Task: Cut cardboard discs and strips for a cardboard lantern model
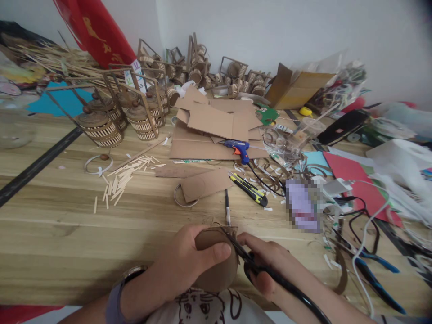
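Observation:
My left hand [184,254] grips a brown cardboard piece [219,272] with a rounded lower edge, thumb lying across its face. Black-handled scissors [290,288] are in my right hand [275,258], its fingers wrapped around the handle. Their blades meet the cardboard's upper right edge, where a narrow strip hangs at the side. Just beyond my hands lies a dark pen [227,207]. Farther up, a cardboard rectangle [205,185] bearing a drawn circle overlaps a thin ring [182,203]. A yellow-and-black utility knife [248,189] rests to its right.
Several lidded bamboo baskets [101,128] stand at the left, near scattered small sticks [118,182]. Stacked cardboard sheets [216,121] hold a blue glue gun [240,149] at their front edge. On the right are blue-handled pliers [378,279], a white cable [364,243] and red paper [354,180].

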`<state>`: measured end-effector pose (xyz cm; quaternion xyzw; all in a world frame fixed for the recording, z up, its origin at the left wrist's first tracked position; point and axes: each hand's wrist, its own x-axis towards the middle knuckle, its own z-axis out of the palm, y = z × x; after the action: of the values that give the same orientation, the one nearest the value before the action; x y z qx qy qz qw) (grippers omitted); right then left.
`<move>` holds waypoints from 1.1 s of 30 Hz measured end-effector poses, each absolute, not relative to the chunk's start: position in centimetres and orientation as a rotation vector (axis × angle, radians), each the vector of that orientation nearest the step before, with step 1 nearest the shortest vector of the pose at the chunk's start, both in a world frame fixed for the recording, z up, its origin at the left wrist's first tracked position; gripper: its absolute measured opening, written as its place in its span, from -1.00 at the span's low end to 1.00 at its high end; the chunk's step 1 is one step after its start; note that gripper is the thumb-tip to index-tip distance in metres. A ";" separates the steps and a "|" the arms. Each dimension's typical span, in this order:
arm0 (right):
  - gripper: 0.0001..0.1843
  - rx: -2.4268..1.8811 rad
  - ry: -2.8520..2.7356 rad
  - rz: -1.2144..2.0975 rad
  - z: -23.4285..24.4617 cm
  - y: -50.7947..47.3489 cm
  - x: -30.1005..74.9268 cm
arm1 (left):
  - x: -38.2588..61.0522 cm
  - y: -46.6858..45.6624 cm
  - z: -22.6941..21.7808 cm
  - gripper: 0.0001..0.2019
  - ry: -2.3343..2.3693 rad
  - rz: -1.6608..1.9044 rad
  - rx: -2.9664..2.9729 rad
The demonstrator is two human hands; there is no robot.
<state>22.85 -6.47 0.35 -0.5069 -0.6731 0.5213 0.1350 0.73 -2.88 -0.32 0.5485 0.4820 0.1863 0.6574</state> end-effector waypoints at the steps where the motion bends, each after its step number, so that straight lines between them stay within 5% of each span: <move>1: -0.02 -1.460 -1.952 1.501 0.3 -6.5 22.8 | 0.7 -2.9 -0.3 -0.60 1.089 0.425 1.243; 33: -0.14 -1.490 -1.978 1.481 2.7 -6.9 21.7 | 0.8 -3.0 0.2 -0.70 1.018 0.436 1.257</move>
<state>21.74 -6.85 2.74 -0.5122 -0.6800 0.5089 0.1276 0.75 -2.97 0.22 0.5574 0.4517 0.1933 0.6692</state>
